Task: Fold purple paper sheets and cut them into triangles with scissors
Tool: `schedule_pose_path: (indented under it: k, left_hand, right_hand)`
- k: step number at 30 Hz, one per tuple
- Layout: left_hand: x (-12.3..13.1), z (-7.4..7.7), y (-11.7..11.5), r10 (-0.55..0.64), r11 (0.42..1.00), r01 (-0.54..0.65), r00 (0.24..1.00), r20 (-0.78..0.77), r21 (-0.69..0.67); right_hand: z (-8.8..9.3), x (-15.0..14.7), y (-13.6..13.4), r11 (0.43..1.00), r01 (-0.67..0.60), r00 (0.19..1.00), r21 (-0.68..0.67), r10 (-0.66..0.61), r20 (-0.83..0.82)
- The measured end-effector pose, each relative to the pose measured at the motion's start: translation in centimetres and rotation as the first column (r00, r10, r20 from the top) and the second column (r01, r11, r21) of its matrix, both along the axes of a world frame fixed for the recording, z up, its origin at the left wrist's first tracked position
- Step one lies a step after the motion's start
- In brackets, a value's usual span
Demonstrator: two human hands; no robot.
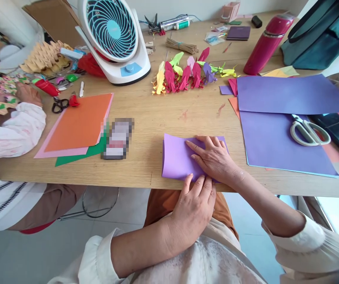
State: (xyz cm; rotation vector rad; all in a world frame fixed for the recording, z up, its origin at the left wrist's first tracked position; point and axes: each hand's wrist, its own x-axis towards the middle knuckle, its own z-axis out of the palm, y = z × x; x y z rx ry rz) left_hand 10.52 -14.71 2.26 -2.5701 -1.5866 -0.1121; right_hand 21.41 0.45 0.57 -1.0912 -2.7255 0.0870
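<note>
A folded sheet of purple paper (pixel 176 156) lies at the front edge of the table. My right hand (pixel 216 157) rests flat on its right half, fingers stretched toward the left and slightly apart. Against the near folded edge lie the fingertips of my left hand (pixel 197 201), with its fingers extended and the palm off the table edge. Neither hand grasps the paper. At the left side of the sheet its layers stand a little apart. Part of the paper is hidden under my right hand.
Larger purple sheets (pixel 276 146) with white-handled scissors (pixel 308 132) lie right. Behind are folded paper figures (pixel 184 75), a fan (pixel 128 59) and a pink bottle (pixel 265 47). Leftward are a blurred phone (pixel 117 140), orange paper (pixel 77 122) and another person's hand (pixel 29 94).
</note>
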Motion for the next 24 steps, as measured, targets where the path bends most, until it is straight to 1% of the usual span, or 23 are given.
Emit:
schedule_pose_path:
  k: [4,8,18,24]
  left_hand:
    - [-0.1,0.3,0.0,0.004,1.000,-0.004,1.000,0.013,-0.004]
    - [-0.2,0.6,-0.1,0.002,1.000,-0.003,1.000,-0.012,-0.023]
    - [-1.3,0.4,-0.4,0.025,0.999,-0.025,0.999,0.021,-0.029]
    - [-1.8,0.6,-0.7,0.052,0.998,-0.052,0.999,0.000,-0.024]
  right_hand:
    - [0.0,0.0,-0.1,1.000,-0.004,1.000,0.001,0.004,0.005]
    - [0.0,0.0,-0.1,1.000,0.007,1.000,0.011,-0.007,0.008]
    - [-0.1,0.2,-0.1,1.000,-0.005,1.000,0.008,0.005,-0.002]
    - [0.0,0.2,-0.1,1.000,-0.003,1.000,0.005,0.002,0.006]
